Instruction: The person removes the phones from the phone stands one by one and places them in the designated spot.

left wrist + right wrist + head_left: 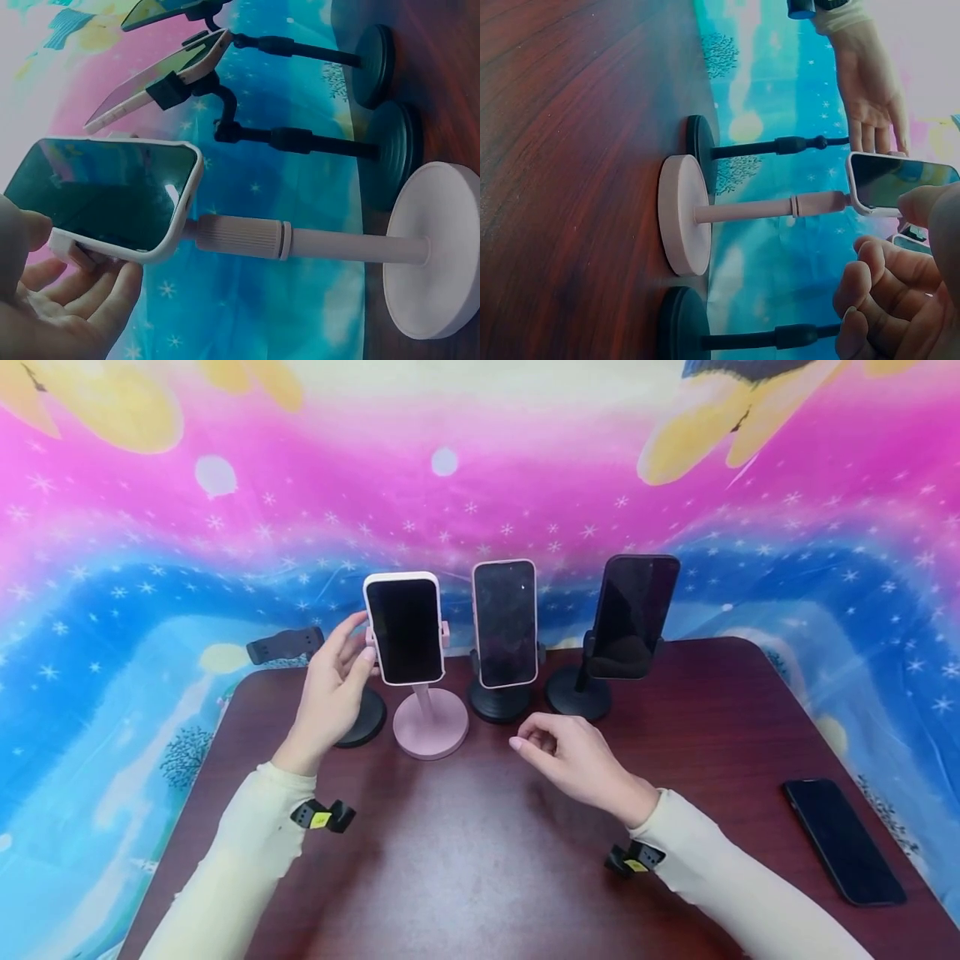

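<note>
A white-cased smartphone (406, 631) stands upright in a pink phone stand (432, 727), its screen dark. My left hand (330, 693) is at the phone's left edge, the thumb by the front and the fingers beside the pink clamp (73, 251); it appears to pinch the phone there. My right hand (579, 760) hovers over the table with loosely curled fingers, holding nothing. Behind it, a pale-framed smartphone (506, 622) sits in a black stand (501, 702). Farther right, a black smartphone (636, 618) leans in another black stand (579, 693).
Partly hidden by my left hand is a black stand (363, 718) whose black holder (283, 645) carries no phone. One more black smartphone (846, 842) lies flat near the right edge of the dark red table (465, 877). A colourful patterned cloth (517, 493) hangs behind.
</note>
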Demonstrator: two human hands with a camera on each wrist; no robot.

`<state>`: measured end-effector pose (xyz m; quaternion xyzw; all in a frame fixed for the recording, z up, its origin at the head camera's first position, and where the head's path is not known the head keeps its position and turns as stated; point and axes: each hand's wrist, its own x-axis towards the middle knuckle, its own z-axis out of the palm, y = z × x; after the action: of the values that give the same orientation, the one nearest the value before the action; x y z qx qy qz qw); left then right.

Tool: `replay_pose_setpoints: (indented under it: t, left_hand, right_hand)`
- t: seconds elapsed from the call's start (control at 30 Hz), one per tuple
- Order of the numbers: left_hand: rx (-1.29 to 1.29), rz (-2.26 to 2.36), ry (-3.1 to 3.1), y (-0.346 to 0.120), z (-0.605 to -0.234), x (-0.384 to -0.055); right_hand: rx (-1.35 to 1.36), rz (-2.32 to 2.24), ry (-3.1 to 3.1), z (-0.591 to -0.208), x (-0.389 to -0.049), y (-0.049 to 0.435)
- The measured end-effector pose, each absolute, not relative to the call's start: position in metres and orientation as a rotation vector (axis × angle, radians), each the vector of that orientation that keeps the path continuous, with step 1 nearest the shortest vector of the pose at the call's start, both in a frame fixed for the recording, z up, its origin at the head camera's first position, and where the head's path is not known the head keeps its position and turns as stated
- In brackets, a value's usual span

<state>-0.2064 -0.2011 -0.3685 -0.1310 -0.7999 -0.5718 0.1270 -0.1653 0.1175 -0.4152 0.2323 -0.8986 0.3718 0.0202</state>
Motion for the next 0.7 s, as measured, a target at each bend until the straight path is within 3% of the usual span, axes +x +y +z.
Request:
replay_pose_setpoints:
  t: [0.7]
  left_hand:
    - [-0.449, -1.760, -2.335, -0.207, -0.368, -0.220]
  right_hand:
    - [0.765, 1.121, -2.805, -0.410, -0.167, 0.100]
